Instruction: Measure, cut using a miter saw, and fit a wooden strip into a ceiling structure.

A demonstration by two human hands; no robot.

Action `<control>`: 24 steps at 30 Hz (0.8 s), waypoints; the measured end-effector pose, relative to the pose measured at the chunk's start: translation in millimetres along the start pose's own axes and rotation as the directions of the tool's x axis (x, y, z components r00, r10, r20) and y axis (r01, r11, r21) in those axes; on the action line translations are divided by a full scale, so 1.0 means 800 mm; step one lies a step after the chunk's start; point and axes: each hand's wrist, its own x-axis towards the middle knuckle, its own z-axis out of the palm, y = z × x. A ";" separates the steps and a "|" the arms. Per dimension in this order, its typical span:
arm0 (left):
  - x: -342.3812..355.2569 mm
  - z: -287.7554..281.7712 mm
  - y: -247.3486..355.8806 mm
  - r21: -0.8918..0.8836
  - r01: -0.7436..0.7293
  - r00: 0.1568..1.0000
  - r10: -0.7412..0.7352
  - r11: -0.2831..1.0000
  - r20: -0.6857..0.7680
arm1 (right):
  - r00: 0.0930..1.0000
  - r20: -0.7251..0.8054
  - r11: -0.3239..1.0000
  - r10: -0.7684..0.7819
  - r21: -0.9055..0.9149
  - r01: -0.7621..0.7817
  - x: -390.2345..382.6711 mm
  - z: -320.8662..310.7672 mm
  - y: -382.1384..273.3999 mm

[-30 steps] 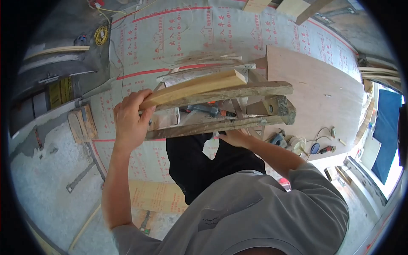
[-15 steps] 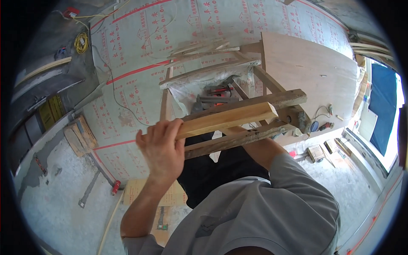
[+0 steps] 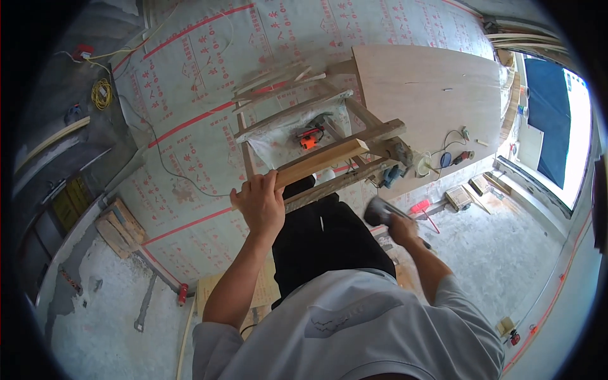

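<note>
My left hand (image 3: 259,201) is closed round the near left end of a pale squared timber batten (image 3: 323,163). The batten lies lengthwise over the top of a rough wooden sawhorse (image 3: 373,134), between its two weathered rails. To the right of my legs, my right hand (image 3: 403,230) grips the handle of a hammer-like tool (image 3: 378,212) with a dark head. Motion blurs it, so its exact kind is hard to make out. In the sawhorse's cloth-lined lower tray (image 3: 278,140) lie an orange-and-black tool (image 3: 310,137) and some dark tools.
A large plywood sheet (image 3: 430,88) lies to the right of the sawhorse, with a corded tool (image 3: 464,156) near its front edge. Printed protective sheeting (image 3: 183,107) covers the floor. Stacked boards (image 3: 120,228) sit at left; a red tool (image 3: 420,206) is beyond my right hand.
My right hand has come out from behind the sawhorse to the right, bringing the hammer-like tool. A grey bar-shaped thing no longer shows above the tray. My left hand stays on the batten.
</note>
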 end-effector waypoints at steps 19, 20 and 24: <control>-0.013 0.046 -0.016 0.044 -0.032 0.976 0.041 0.999 -0.212 | 0.282 -0.959 0.795 0.009 0.178 0.580 0.311 -0.133 0.020; -0.028 0.050 -0.043 -0.036 0.027 0.981 -0.034 0.999 -0.193 | 0.060 -0.989 0.798 -0.136 -0.073 0.598 0.304 -0.146 -0.018; -0.019 -0.091 -0.021 -0.165 0.007 0.925 -0.069 0.986 -0.374 | 0.754 -0.633 0.914 -0.177 0.179 0.365 0.241 -0.169 -0.026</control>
